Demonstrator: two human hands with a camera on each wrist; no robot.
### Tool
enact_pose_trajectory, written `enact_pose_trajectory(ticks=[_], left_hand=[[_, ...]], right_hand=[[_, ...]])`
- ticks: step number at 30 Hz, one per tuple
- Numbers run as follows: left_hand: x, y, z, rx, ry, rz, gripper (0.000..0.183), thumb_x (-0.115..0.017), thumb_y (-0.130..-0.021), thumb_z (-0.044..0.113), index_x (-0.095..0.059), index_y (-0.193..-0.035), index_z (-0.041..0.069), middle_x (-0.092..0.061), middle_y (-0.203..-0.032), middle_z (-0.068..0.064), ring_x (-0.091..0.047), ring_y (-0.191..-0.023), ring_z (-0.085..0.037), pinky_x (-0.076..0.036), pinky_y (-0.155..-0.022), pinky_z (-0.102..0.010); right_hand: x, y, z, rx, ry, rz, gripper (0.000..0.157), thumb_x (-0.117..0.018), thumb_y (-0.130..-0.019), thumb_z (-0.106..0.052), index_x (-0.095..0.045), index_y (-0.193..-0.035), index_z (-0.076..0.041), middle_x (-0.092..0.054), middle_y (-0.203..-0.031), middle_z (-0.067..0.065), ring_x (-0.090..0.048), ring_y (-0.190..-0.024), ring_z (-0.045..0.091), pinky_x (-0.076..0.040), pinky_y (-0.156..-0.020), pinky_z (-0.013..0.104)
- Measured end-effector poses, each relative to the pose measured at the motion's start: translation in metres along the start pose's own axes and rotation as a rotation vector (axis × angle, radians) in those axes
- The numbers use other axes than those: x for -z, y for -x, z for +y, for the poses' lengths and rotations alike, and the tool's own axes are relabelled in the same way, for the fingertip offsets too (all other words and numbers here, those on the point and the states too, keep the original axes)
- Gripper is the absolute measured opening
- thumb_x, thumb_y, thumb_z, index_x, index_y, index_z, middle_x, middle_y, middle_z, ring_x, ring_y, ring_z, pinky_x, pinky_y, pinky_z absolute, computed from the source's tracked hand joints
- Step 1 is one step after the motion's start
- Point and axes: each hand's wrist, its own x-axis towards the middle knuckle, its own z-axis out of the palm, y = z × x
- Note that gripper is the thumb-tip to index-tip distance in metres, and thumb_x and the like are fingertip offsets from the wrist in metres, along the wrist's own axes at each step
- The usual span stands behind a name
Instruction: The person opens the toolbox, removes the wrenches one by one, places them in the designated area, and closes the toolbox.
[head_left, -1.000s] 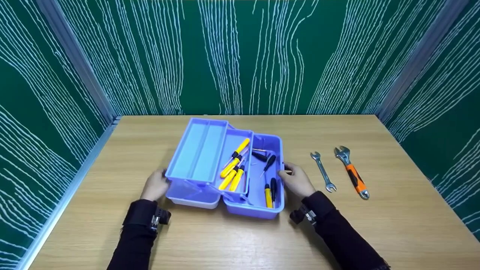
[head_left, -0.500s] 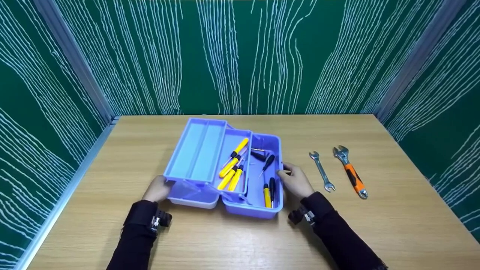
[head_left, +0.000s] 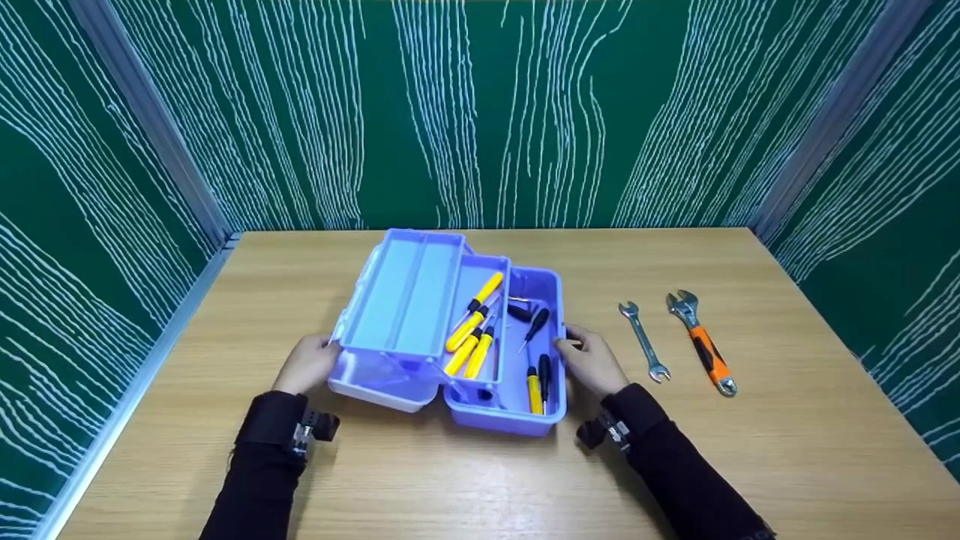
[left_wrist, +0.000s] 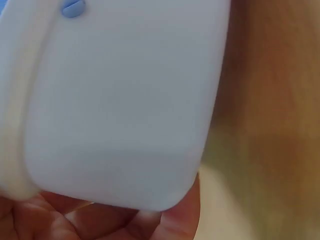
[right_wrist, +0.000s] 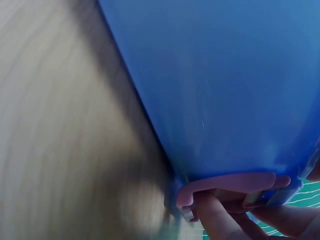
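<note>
A purple plastic toolbox (head_left: 501, 424) stands opened on the table, its stepped trays spread to the left. My left hand (head_left: 306, 364) holds the outer side of the lid (head_left: 379, 397); in the left wrist view its fingers (left_wrist: 182, 215) curl under the pale lid (left_wrist: 120, 100). At the opposite side, my right hand (head_left: 596, 364) grips the box wall, with fingers (right_wrist: 215, 215) beneath a pink latch (right_wrist: 230, 182). Several yellow-handled screwdrivers (head_left: 480, 352) lie in the middle tray. Black-handled screwdrivers (head_left: 537, 322) and one yellow-handled screwdriver (head_left: 534, 390) lie in the bottom.
The upper tray (head_left: 409, 300) has long divided compartments. Right of the toolbox lie an open-end wrench (head_left: 643, 341) and an adjustable wrench (head_left: 709, 352) with an orange and black handle. Green panels with white lines (head_left: 450, 112) enclose the wooden table (head_left: 480, 487) behind and at both sides.
The lid has tipped up on the left with my left hand, and its far edge now shows. The upper trays have shifted slightly right and up. My right hand stays at the box wall.
</note>
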Motion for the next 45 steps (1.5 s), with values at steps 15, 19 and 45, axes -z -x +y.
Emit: enact_pose_trajectory(ticks=[15,19,45], left_hand=[[0.015,0.011,0.034,0.027,0.18,-0.045,0.056,-0.044,-0.099,0.03,-0.046,-0.139,-0.009,-0.045,-0.145,-0.029,-0.04,-0.137,-0.042,-0.03,-0.114,-0.055],[0.012,0.016,0.046,0.005,0.24,-0.002,0.056,-0.048,-0.097,0.029,-0.045,-0.139,-0.009,-0.051,-0.14,-0.029,-0.05,-0.127,-0.039,-0.039,-0.107,-0.05],[-0.045,0.046,0.139,-0.321,0.158,0.158,0.086,-0.068,-0.088,0.044,-0.026,-0.155,0.009,-0.038,-0.148,-0.023,-0.054,-0.121,-0.035,-0.052,-0.092,-0.057]], right_hand=[[-0.001,-0.001,0.004,-0.02,-0.029,-0.012,0.046,-0.05,-0.099,-0.013,-0.046,-0.141,0.006,-0.059,-0.128,0.029,-0.064,-0.109,0.036,-0.056,-0.091,0.038],[-0.001,0.0,0.004,-0.032,-0.043,-0.013,0.046,-0.05,-0.1,-0.015,-0.047,-0.141,0.004,-0.06,-0.128,0.029,-0.065,-0.109,0.036,-0.056,-0.09,0.037],[-0.001,0.002,0.003,-0.052,-0.206,-0.012,0.041,-0.042,-0.103,-0.014,-0.05,-0.138,0.005,-0.063,-0.126,0.025,-0.066,-0.103,0.019,-0.054,-0.087,0.024]])
